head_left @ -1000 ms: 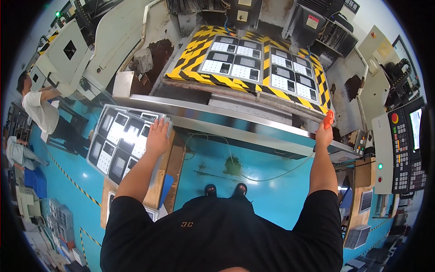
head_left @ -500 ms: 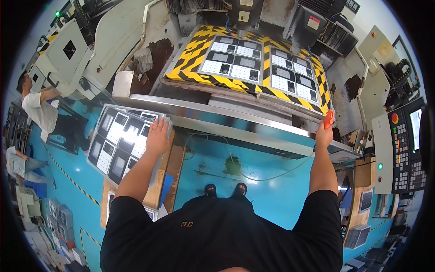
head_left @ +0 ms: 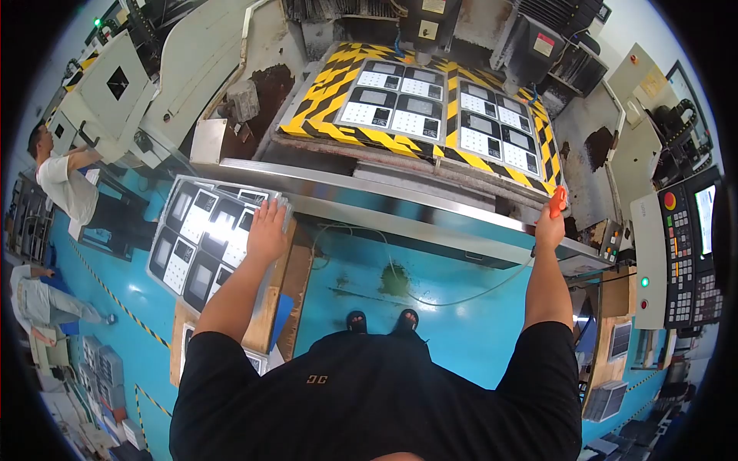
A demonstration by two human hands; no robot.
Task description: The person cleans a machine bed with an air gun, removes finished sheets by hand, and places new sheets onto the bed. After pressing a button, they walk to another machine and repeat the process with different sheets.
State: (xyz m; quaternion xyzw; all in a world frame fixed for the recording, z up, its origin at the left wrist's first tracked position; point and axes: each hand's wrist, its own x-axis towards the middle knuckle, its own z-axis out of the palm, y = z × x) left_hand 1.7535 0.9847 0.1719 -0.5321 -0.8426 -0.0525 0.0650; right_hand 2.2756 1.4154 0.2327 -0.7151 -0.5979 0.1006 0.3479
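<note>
My left hand (head_left: 269, 230) lies flat, fingers stretched, on the right edge of a stack of printed panel sheets (head_left: 175, 230) in black, white and grey. Out to the right, my right hand (head_left: 549, 228) is wrapped round an orange air blow gun (head_left: 558, 201), its pale hose (head_left: 461, 303) sagging away to the left. Beyond both hands, two printed sheets (head_left: 395, 105) (head_left: 496, 132) lie side by side on the machine bed, framed by black-and-yellow striped tape (head_left: 314, 106). The blow gun is at the bed's near right corner.
Two machine heads (head_left: 427, 29) (head_left: 530, 61) hang over the bed's far side. A metal sill (head_left: 369, 201) runs along the machine's front. At right stands a control panel (head_left: 686, 253) with a red button. Two people (head_left: 68, 180) (head_left: 46, 296) are at the far left.
Both machine heads have shifted to the right above the bed. At far left, the lower person has moved and stretched out a leg. My hands have barely moved.
</note>
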